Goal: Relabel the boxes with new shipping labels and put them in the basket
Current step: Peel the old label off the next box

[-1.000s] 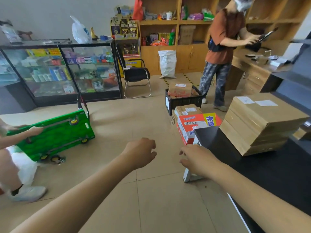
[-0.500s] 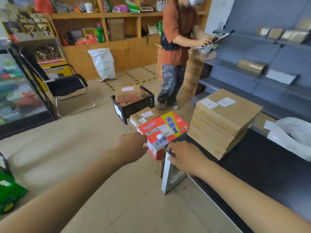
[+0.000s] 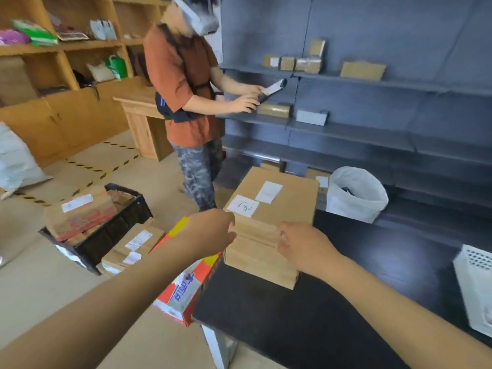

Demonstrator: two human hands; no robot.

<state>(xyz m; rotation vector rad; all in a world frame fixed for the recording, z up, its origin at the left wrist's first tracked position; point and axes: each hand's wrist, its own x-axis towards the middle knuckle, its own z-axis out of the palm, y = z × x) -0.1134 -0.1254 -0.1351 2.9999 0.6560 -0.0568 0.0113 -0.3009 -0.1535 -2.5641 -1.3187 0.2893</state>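
A stack of flat brown boxes (image 3: 277, 209) lies on the black table (image 3: 346, 302), with two white labels (image 3: 242, 206) on the top box. My left hand (image 3: 213, 231) is pressed to the stack's left front corner. My right hand (image 3: 302, 247) rests against its front side, fingers curled. Whether either hand has a grip is hidden. The black basket (image 3: 111, 233) stands on the floor to the left and holds a labelled brown box (image 3: 80, 217). More labelled boxes (image 3: 133, 246) and a red and white carton (image 3: 183, 291) sit between the basket and the table.
A person in an orange shirt (image 3: 183, 89) stands just beyond the stack, handling a device at the grey shelves (image 3: 372, 129). A white bag (image 3: 356, 195) sits behind the stack. A white perforated container (image 3: 474, 283) is at the table's right edge.
My view has swung right and come closer to the table. Both hands have moved forward from beside the red carton to the stack of brown boxes.
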